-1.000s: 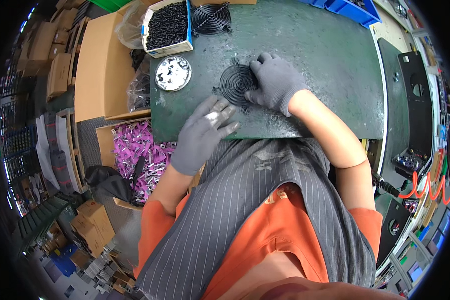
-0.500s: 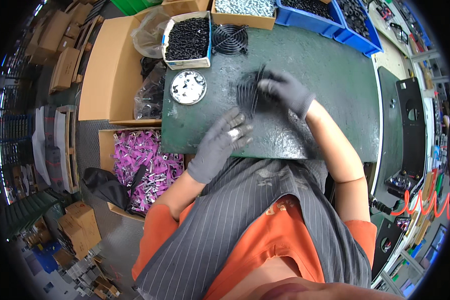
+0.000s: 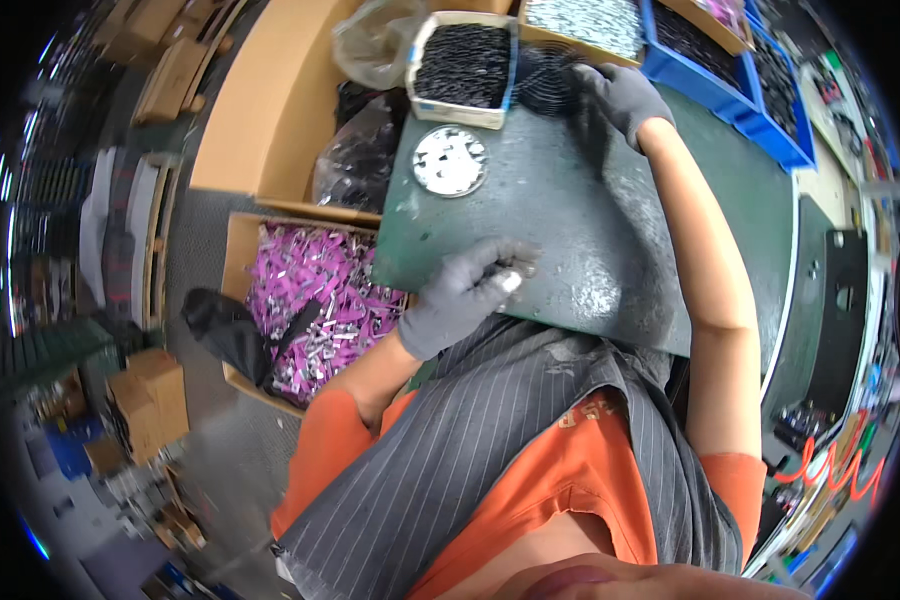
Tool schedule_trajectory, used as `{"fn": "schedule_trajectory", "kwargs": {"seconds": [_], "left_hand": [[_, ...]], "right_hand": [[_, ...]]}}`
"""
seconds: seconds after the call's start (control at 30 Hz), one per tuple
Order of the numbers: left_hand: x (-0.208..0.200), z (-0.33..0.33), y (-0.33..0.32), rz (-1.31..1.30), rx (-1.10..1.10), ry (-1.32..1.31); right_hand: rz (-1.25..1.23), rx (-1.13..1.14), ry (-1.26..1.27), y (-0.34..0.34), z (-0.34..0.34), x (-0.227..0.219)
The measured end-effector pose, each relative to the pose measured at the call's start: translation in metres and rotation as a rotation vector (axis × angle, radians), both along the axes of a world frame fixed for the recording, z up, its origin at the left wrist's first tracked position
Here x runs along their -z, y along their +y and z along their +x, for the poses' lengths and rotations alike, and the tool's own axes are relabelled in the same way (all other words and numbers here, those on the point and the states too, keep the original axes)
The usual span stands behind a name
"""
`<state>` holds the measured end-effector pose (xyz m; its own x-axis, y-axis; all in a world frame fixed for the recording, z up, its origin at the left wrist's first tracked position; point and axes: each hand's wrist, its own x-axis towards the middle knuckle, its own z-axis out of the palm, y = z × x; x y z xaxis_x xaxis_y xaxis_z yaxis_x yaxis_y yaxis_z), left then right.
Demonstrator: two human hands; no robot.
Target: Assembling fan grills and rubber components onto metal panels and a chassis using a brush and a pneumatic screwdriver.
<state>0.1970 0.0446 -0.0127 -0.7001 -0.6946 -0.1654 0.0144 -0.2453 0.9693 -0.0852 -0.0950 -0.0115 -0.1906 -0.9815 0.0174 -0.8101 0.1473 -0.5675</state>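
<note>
Black wire grille (image 3: pixel 546 82) is touched at its edge by the right hand (image 3: pixel 628 100), left-hand (image 3: pixel 460 302) fingers are kinda curled over the green table (image 3: pixel 560 215); neither grip can be told.

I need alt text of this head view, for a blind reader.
A person's gloved right hand is at black round wirework on the far side of a green table. The gloved left hand is near the front edge; a round dish with white contents lies beyond.

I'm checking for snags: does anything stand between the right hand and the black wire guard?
Nothing visible: the right hand is at the right edge of the guard, though contact is unclear; the white box stands left of the guard.
</note>
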Motion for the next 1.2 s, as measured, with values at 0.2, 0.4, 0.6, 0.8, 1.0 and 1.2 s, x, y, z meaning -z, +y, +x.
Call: {"fn": "schedule_trajectory", "kwargs": {"seconds": [0.2, 0.4, 0.6, 0.8, 1.0, 1.2], "left_hand": [[-0.004, -0.019, -0.001, -0.003, 0.071, -0.112], [-0.016, -0.053, -0.013, -0.165, 0.351, -0.203], [-0.025, -0.141, -0.012, -0.484, 0.739, -0.2], [-0.04, -0.283, 0.03, -0.919, 0.858, -0.029], [-0.022, -0.456, 0.053, -1.48, 0.639, -0.209], [-0.001, -0.579, 0.093, -1.507, 0.515, -0.575]], "right_hand": [[-0.274, 0.078, 0.12, 0.107, -0.055, -0.012], [-0.559, 0.491, 0.309, 0.313, -0.116, -0.105], [-1.276, 1.165, 0.453, 0.558, -0.154, -0.136], [-0.832, 1.515, 0.032, 0.631, -0.209, -0.041], [-0.742, 1.383, 0.452, 0.615, -0.29, -0.046], [-0.295, 1.114, 0.598, 0.59, -0.35, -0.092]]}}
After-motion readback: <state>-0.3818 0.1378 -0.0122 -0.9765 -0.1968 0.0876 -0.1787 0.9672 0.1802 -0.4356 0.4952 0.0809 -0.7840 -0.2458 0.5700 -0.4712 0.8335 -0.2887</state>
